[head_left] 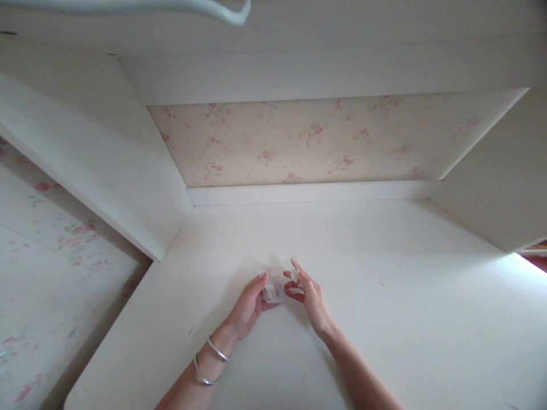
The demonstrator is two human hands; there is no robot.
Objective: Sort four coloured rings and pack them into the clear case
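Observation:
My left hand [250, 304] is closed around a small clear plastic box [273, 291], thumb on its near left side and fingers beneath. Something pale pinkish shows inside the box, too blurred to name. Just to the right, my right hand [311, 296] pinches a small clear and whitish piece [294, 275] between thumb and fingers; whether it is a lid or a wrapper I cannot tell. The two hands are close together above the white desk top. Two silver bangles [213, 359] circle my left wrist.
The white desk top [410, 330] is bounded by a left side panel [98, 148], a right side panel [504, 182] and a low back ledge [316, 193]. Floral wallpaper [307, 139] shows behind. A shelf overhangs the desk, with a white curved bar [171, 8] at the top left.

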